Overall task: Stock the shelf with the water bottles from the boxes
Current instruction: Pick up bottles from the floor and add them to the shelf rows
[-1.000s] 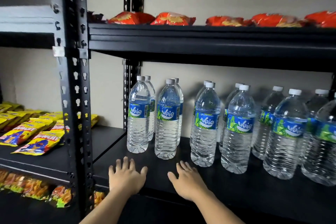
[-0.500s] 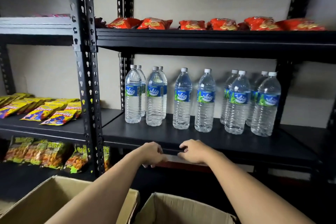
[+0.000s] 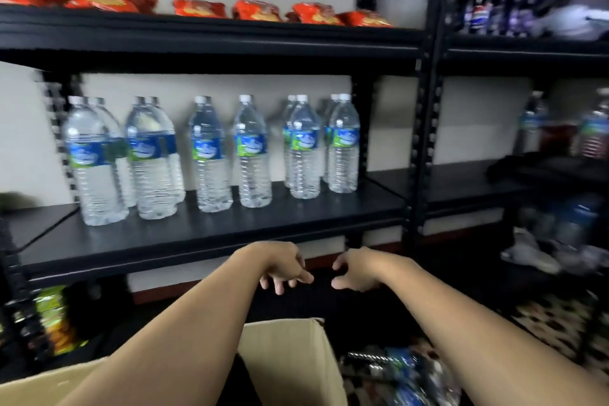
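Observation:
Several clear water bottles (image 3: pixel 211 155) with blue-green labels and white caps stand in a row on the black middle shelf (image 3: pixel 204 234). Below the shelf's front edge, my left hand (image 3: pixel 280 269) and my right hand (image 3: pixel 357 272) hang side by side in the air, fingers loosely curled, holding nothing. An open cardboard box (image 3: pixel 290 359) sits under my forearms at the bottom of the view. More bottles (image 3: pixel 405 376) lie blurred at the bottom right, beside the box.
Red snack bags (image 3: pixel 257 10) line the top shelf. Dark soda bottles (image 3: pixel 487 6) stand on the upper right rack, and more water bottles (image 3: pixel 530 125) on the right middle shelf. Snack packets (image 3: pixel 52 316) fill the lower left shelf. A black upright post (image 3: pixel 428 128) divides the racks.
My hands have drawn back from the shelf and dropped below its edge. The view has pulled away and swung to the right, bringing the box and the right rack into sight.

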